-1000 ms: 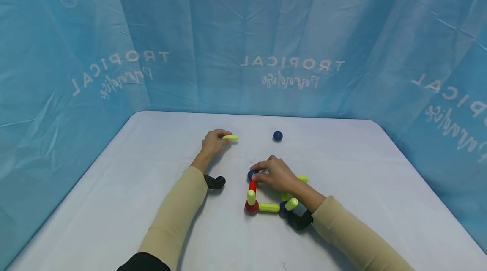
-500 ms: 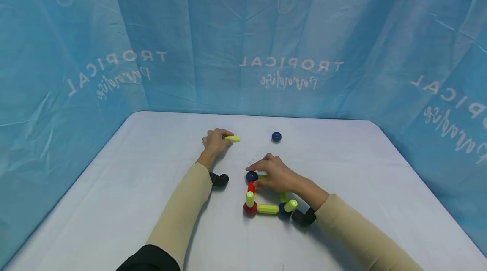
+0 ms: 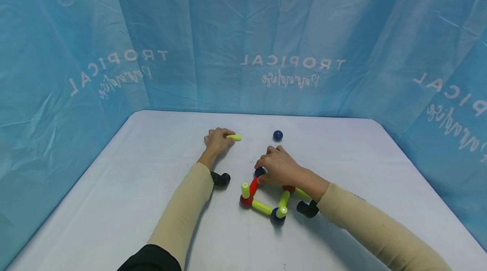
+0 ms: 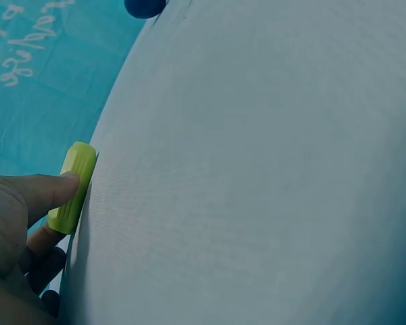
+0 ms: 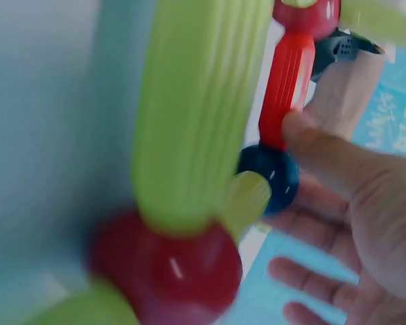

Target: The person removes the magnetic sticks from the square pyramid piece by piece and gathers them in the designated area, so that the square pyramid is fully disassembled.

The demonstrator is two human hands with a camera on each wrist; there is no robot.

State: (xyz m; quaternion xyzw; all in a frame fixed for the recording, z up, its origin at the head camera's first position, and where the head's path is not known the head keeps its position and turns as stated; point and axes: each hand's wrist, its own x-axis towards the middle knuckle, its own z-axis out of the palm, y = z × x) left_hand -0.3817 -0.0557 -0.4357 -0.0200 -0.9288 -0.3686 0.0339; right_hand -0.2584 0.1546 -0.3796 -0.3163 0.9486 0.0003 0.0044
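My left hand (image 3: pixel 217 142) pinches a yellow-green ridged rod (image 3: pixel 236 137) over the white table's far part; in the left wrist view the thumb lies along this rod (image 4: pixel 81 169). My right hand (image 3: pixel 280 168) grips a corner of a frame of rods and balls. In the right wrist view its thumb presses a red rod (image 5: pixel 286 88) beside a dark blue ball (image 5: pixel 274 179), with fingers behind that ball. A red ball (image 3: pixel 246 201) and a front blue ball (image 3: pixel 277 219) each bear a raised yellow-green rod. The right hand and forearm hide the frame's far side.
A loose dark blue ball (image 3: pixel 278 135) lies beyond the right hand on the white table (image 3: pixel 114 203). A blue printed curtain (image 3: pixel 217 38) surrounds the table's back and sides. Black wrist cameras stick out under both wrists, the right one (image 3: pixel 307 209) close to the frame.
The right hand has closed on the frame's corner and turned the frame, its front blue ball swinging nearer and leftward. The left hand with its rod has barely moved.
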